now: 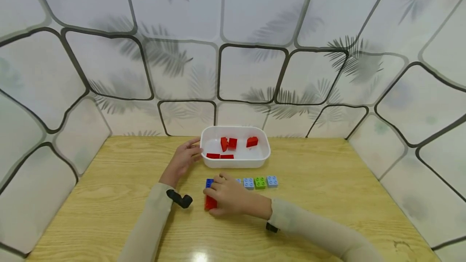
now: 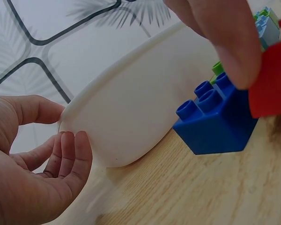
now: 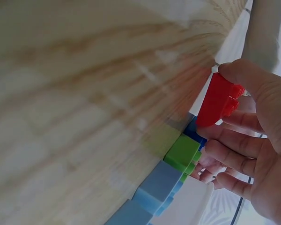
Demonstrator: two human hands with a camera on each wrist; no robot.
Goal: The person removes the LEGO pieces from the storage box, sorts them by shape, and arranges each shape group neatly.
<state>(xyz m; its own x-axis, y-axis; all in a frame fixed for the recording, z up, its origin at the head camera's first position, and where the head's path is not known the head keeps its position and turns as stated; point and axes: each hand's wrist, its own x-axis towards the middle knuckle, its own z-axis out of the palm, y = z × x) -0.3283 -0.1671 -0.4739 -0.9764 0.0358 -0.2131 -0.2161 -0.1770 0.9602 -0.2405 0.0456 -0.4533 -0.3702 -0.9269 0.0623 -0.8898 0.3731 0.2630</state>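
Note:
My right hand (image 1: 230,195) pinches a red toy brick (image 3: 218,101) between thumb and fingers, its studs toward the palm. It is held at the near side of a dark blue brick (image 2: 218,124), the left end of a row. A green brick (image 3: 182,153) and a light blue brick (image 3: 158,186) follow the blue one, partly covered by the hand in the head view. My left hand (image 1: 183,159) touches the left end of a white plastic tub (image 1: 234,164), its fingertips at the rim and side wall with the fingers loosely bent.
Inside the tub lie several red bricks (image 1: 232,144). Farther right, the row continues with a light blue brick (image 1: 248,183), a green brick (image 1: 260,182) and another light blue brick (image 1: 272,181). Patterned fabric walls (image 1: 251,76) enclose the wooden table (image 1: 316,173) behind and at the sides.

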